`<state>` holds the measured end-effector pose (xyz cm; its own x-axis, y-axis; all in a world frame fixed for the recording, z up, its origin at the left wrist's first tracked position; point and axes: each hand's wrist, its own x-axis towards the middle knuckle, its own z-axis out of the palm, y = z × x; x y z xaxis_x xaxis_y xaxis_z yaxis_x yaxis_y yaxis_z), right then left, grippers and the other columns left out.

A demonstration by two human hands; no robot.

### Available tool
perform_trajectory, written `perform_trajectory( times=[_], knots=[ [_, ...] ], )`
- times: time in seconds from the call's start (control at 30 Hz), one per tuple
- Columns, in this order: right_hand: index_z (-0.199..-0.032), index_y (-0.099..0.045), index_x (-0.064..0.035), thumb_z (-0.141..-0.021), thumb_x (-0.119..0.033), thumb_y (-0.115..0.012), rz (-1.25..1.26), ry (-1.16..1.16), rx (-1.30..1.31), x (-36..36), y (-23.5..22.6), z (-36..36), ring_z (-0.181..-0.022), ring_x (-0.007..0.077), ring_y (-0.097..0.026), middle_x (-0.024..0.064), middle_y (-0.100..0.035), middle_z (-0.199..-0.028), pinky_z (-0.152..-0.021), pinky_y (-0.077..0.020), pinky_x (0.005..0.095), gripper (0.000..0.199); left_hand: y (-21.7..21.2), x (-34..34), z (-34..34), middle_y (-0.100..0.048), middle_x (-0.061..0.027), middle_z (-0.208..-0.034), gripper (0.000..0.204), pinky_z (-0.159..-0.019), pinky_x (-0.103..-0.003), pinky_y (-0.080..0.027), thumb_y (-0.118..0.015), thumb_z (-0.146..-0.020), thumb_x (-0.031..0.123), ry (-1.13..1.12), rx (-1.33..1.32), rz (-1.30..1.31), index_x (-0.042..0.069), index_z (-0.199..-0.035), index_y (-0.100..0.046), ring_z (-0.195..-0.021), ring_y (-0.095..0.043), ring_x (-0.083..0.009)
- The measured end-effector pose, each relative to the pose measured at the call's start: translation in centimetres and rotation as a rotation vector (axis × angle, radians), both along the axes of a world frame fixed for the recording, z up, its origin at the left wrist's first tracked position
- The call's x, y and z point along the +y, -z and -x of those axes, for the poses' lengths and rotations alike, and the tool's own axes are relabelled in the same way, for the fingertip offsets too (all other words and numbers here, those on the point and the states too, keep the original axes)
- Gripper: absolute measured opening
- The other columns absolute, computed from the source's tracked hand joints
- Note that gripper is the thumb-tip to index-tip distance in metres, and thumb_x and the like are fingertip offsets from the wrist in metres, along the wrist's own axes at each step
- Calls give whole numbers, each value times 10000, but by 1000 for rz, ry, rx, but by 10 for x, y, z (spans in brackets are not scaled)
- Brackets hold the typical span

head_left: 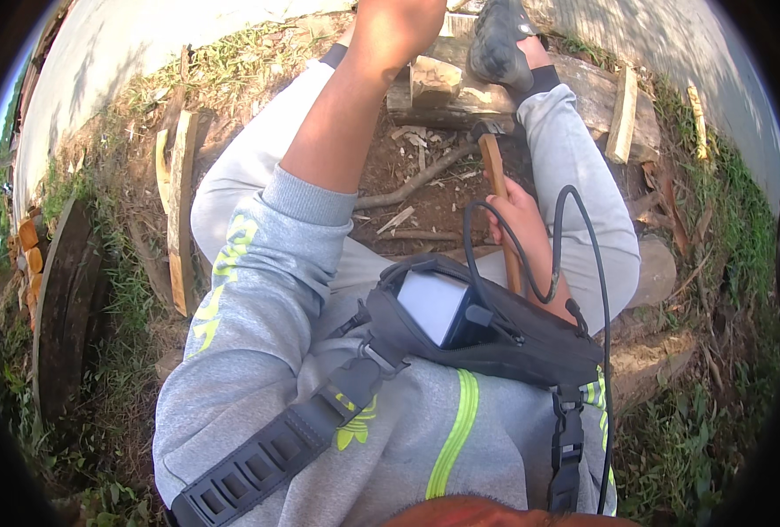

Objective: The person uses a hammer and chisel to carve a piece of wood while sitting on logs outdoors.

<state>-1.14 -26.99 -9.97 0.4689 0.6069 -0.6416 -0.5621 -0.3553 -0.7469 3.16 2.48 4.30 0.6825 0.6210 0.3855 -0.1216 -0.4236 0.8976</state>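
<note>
the right hand (520,213) is shut tight around a long wooden handle (498,189), gripping it about halfway along. the handle looks like it belongs to a chopping tool, and its far end points down at the ground by a big log (583,88), but the head of the tool is dark and hard to make out. the handle looks stiff and smooth, so it could slide in a sweaty palm; i think a firm hold low on the wood, near the person's body, is the safest place to take it. the head end is likely the heavy part, so the tool will want to tip forward. the left hand (394,31) is up high at the top of the picture, with the arm stretched out. i cannot tell if it is open or closed, or if it holds anything, since the top edge cuts it off. just beside it a small chunk of wood (434,81) rests on the log. that chunk looks hard, rough and light enough for one hand, best held by its sides. a dark shoe (500,44) presses on the log next to it. wood chips (416,140) and a thin stick (416,180) lie on the bare dirt between the person's legs. split boards (181,211) lean in the grass off to the left. a black pouch (487,329) with a cable (583,263) is strapped to the person's chest.
</note>
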Motion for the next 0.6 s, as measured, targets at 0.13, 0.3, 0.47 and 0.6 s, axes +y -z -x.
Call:
perform_trajectory(
  times=[0.13,0.3,0.47,0.6],
  knots=[
    [-1555,-467,-49,-1024,-78,-530,-2,9,9,-1,0,0,-443,95,-477,-5,-517,-693,-415,-401,265,536,-3,-2,-1,-665,-77,-887,383,-748,-353,-516,-647,-1082,328,-26,1,3,-23,-1231,-611,-810,-594,-168],
    [-1557,-463,-45,-1031,-83,-528,-6,-25,26,5,2,1,-443,87,-471,-7,-519,-687,-412,-394,257,532,-4,2,8,-684,-137,-944,380,-814,-393,-529,-638,-1080,323,-51,34,-72,-22,-1236,-604,-873,-622,-219],
    [-1469,-497,-29,-1031,-81,-532,-8,13,-12,-6,-3,-1,-435,93,-455,0,-513,-679,-401,-377,262,442,-3,-7,-4,-686,-192,-983,374,-840,-420,-530,-653,-1066,333,51,37,-127,-9,-1211,-605,-907,-646,-275],
    [-1336,-515,-36,-1015,-63,-543,34,46,-36,-15,9,-4,-456,105,-455,6,-499,-667,-418,-380,281,324,2,-5,-7,-693,-202,-983,406,-838,-429,-530,-658,-1058,382,104,156,-154,-3,-1179,-618,-917,-662,-303]
  ],
)
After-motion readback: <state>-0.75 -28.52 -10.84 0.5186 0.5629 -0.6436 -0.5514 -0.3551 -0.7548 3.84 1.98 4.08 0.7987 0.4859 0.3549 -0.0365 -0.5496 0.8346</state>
